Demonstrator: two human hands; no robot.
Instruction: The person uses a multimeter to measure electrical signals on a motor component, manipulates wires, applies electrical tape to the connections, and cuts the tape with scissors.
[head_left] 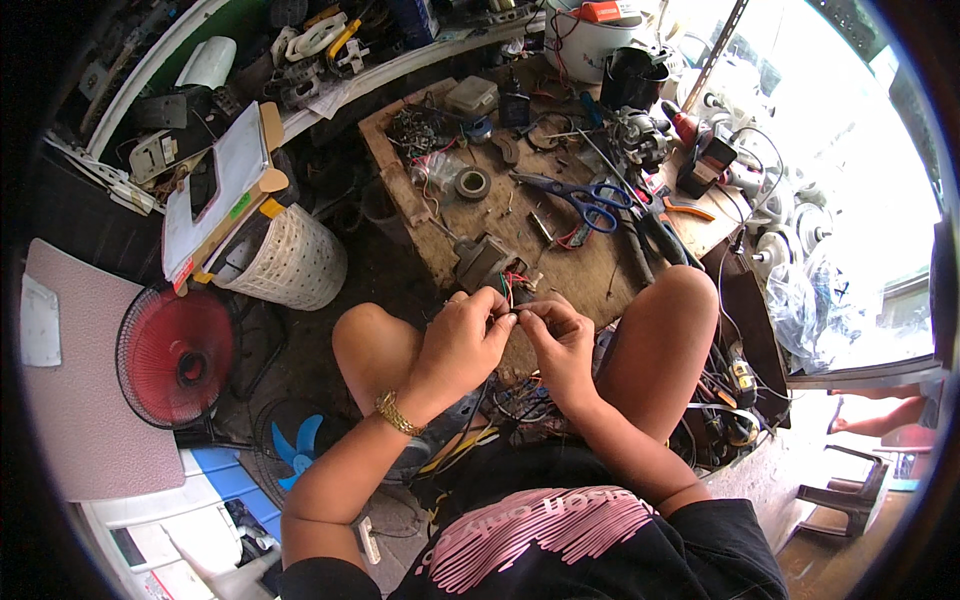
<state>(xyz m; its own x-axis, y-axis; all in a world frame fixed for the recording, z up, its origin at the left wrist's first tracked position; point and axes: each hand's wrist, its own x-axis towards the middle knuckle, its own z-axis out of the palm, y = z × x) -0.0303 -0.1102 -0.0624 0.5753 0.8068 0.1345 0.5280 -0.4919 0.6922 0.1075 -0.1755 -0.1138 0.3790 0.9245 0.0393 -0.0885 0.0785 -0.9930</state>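
Note:
My left hand (468, 335), with a gold wristwatch (397, 412) on its wrist, pinches thin wires at the front edge of the wooden workbench. Fingertips nearly touching it, my right hand (560, 345) is also closed in a pinch on the same wires. Red and green wires (512, 284) run from beside a small grey motor (487, 262) down to my fingers. The exact spot between the fingertips is too small to make out. Just past the motor lie a small metal shaft (541, 228) and blue-handled scissors (590, 205).
On the workbench (455, 222) are a tape roll (472, 183), orange-handled pliers (688, 211) and a black pot (634, 78). A white basket (290, 262) and a red fan (180, 355) stand at left. Tangled wires (530, 398) lie below my hands. A stool (850, 490) is at right.

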